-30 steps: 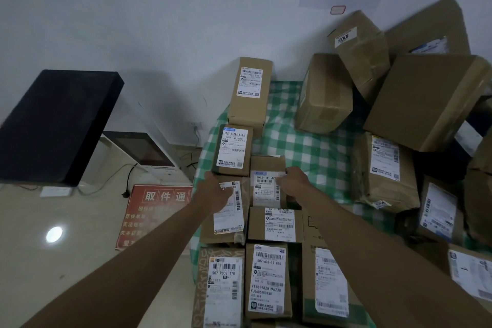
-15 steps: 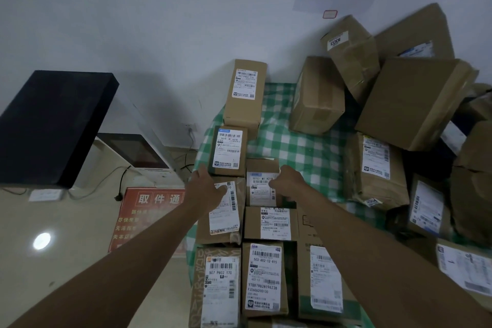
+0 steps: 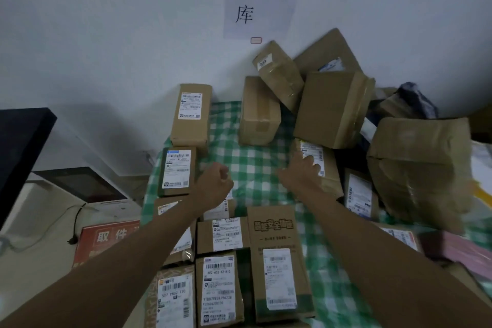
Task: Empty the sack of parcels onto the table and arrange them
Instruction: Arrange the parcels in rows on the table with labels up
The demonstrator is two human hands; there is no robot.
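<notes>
Matt brown cardboard parcels [image 3: 335, 109] with paper labels on checked cloth [image 3: 255, 165]

Both forearms and hands [image 3: 215, 184] are bare, no sleeves.

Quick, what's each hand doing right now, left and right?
Left hand: curled into a loose fist above the checked cloth, holding nothing.
Right hand: open, fingers spread on the labelled parcel.

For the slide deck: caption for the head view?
Right hand reaches a labelled parcel beside the sorted rows on the checked cloth.
</notes>
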